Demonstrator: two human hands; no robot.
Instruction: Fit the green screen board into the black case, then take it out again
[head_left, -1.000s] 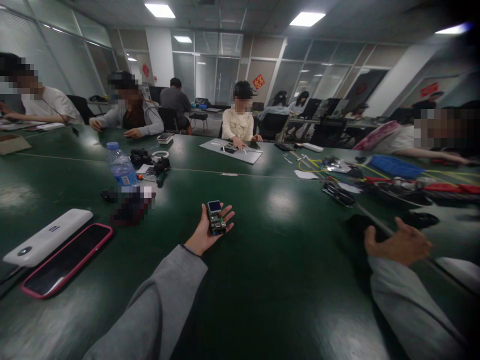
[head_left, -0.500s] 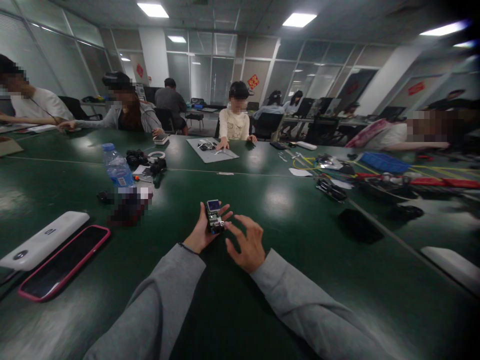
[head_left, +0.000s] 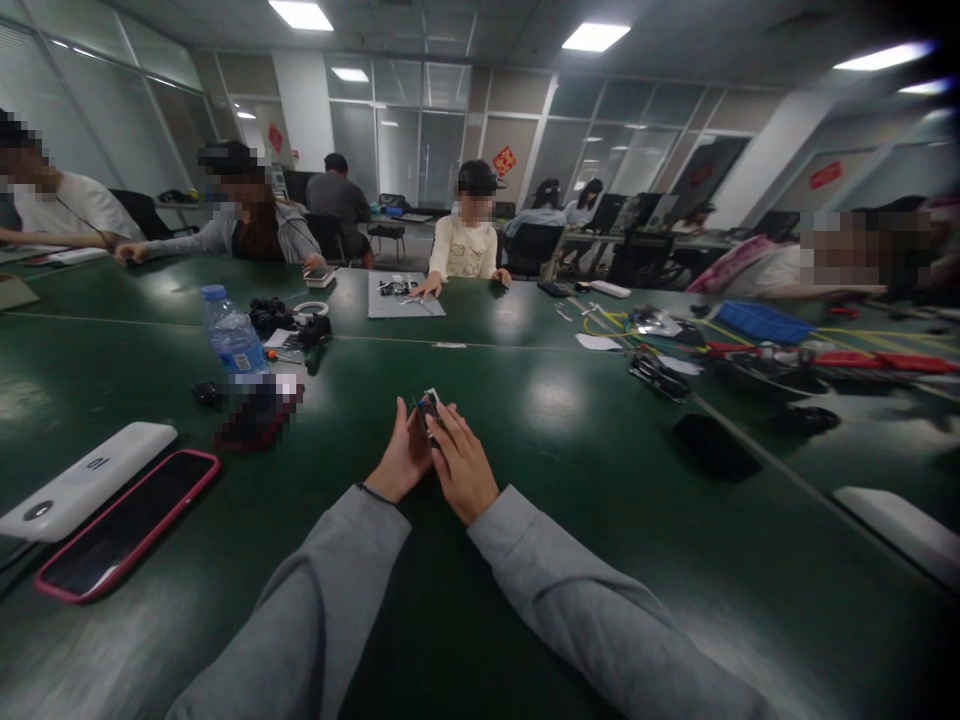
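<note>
A small circuit board with a little screen (head_left: pixel 427 407), dark with a white edge, is held above the table between my two hands. My left hand (head_left: pixel 401 458) supports it from the left, thumb raised beside it. From the right, my right hand (head_left: pixel 466 462) lies over the board with its fingers together, pressing on it. Most of the board is hidden behind those fingers, and its screen side does not show clearly.
On my left lie a white power bank (head_left: pixel 97 478), a phone in a pink case (head_left: pixel 127 525) and a water bottle (head_left: pixel 234 335). Cables and tools (head_left: pixel 660 375) spread over the right side. Across the green table (head_left: pixel 555 440) a person (head_left: pixel 469 240) works at a grey board (head_left: pixel 405 308).
My right hand has moved left onto the circuit board and covers it. The board has turned, so its screen no longer faces me. Across the table, the grey board has shifted left.
</note>
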